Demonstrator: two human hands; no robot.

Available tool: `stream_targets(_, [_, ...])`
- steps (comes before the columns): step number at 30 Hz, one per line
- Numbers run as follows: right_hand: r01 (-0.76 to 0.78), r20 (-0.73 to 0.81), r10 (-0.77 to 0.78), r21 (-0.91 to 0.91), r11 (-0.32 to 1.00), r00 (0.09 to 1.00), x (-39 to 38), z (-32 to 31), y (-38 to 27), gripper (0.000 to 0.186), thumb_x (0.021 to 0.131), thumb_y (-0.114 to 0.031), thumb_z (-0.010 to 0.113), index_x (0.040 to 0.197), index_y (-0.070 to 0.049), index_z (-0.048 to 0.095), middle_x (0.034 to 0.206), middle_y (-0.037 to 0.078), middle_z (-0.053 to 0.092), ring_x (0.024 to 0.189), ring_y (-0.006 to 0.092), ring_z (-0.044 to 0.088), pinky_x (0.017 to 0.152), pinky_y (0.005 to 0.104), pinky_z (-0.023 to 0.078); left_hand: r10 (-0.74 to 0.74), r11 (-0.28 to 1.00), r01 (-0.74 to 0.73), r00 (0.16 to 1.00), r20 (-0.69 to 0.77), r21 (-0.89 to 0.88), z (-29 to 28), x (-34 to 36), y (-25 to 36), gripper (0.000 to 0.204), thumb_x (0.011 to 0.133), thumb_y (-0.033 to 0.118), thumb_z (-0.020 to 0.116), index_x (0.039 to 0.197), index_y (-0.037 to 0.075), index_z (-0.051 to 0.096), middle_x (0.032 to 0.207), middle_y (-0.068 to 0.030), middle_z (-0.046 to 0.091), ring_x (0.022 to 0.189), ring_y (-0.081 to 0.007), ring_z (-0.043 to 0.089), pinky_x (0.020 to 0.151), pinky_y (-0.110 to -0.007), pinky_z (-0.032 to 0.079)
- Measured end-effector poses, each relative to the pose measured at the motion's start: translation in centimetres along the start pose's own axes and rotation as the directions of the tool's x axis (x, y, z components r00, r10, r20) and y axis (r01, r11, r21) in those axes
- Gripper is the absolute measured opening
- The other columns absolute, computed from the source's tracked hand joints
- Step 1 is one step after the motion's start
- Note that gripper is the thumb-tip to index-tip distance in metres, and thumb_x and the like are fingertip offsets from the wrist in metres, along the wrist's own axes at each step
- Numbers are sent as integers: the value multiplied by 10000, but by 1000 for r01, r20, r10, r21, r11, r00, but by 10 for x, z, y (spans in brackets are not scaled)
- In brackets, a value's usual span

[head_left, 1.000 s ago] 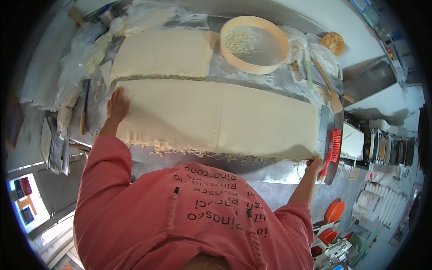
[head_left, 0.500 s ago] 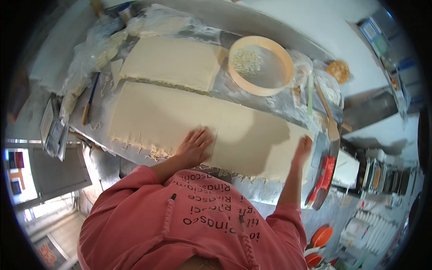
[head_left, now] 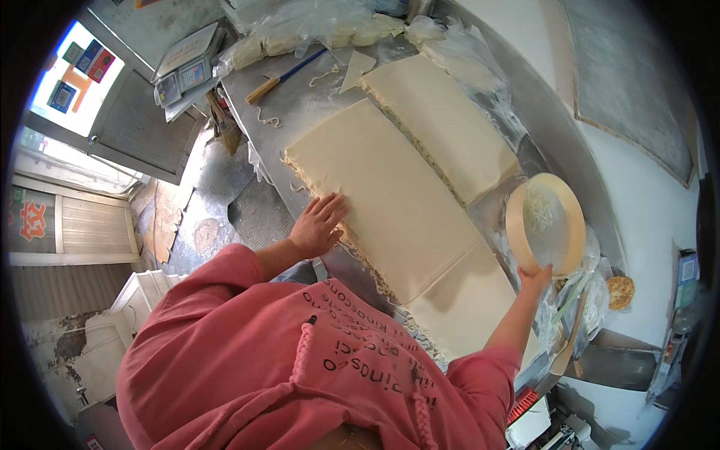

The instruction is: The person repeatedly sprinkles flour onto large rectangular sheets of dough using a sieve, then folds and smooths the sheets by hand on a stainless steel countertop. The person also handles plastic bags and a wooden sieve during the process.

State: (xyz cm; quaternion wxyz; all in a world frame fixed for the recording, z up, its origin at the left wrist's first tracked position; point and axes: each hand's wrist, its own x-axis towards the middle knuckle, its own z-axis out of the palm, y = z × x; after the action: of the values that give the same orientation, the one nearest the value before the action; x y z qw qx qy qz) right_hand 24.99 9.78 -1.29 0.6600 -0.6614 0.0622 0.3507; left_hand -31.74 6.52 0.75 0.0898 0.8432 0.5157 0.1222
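Observation:
A long, pale sheet of folded dough (head_left: 390, 202) lies across the metal table, with ragged strands along its near edge. My left hand (head_left: 319, 223) rests flat on that edge, fingers stretched out. Beyond the sheet, at the right, is a round sieve (head_left: 516, 217) with a light wooden rim and dough scraps inside. My right hand (head_left: 534, 277) has its fingers closed on the near side of this rim. Whether the sieve is lifted off the table, I cannot tell. A second, shorter dough sheet (head_left: 450, 127) lies behind the long one.
A brush with a blue handle (head_left: 285, 76) and stray dough strands lie at the far left. Plastic bags (head_left: 315, 30) line the back. A scale (head_left: 187, 71) stands beyond the left end. Near the right end are a wooden spatula (head_left: 571, 341) and a red brush (head_left: 523, 405).
The view has swung to the left. My right hand has left the long sheet's right end and taken hold of the sieve's rim. My left hand has shifted left along the near edge.

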Motion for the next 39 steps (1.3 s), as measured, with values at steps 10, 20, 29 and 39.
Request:
stream_targets(10, [133, 356, -80, -127, 983, 931, -182, 61, 67, 691, 820, -575, 503, 1335, -152, 317, 1243, 127, 464, 979, 340, 557, 753, 552, 488, -617, -22, 183, 771, 157, -983, -30, 119, -102, 599, 908, 505, 384, 1345, 95, 387, 1351, -63, 420, 1268, -180, 346, 1032, -347, 228])
stream_targets(20, [-34, 290, 50, -58, 998, 956, -298, 158, 161, 553, 856, -516, 501, 1260, -175, 340, 978, 111, 505, 724, 276, 580, 562, 404, 520, -668, 3, 138, 737, 101, -990, -88, 149, -218, 708, 890, 592, 288, 1413, 118, 243, 1472, -84, 226, 1361, -217, 186, 1066, -447, 109])
stream_targets(29, [92, 112, -89, -27, 995, 990, -304, 85, 134, 505, 889, -444, 473, 1298, -172, 356, 818, 76, 487, 585, 189, 560, 424, 301, 485, -431, 18, 232, 879, 202, -973, -77, 180, -147, 624, 938, 501, 204, 1439, 132, 154, 1497, -107, 130, 1378, -196, 117, 1079, -425, 20])
stream_targets(39, [196, -367, -85, 276, 941, 926, -284, -142, 98, 538, 855, -491, 507, 1240, -132, 394, 958, 117, 525, 823, 280, 567, 571, 385, 530, 67, 174, 298, 947, 314, -938, 9, 205, 126, 688, 914, 524, 328, 1437, 119, 136, 1487, -52, 168, 1360, -184, 158, 1099, -369, 77])
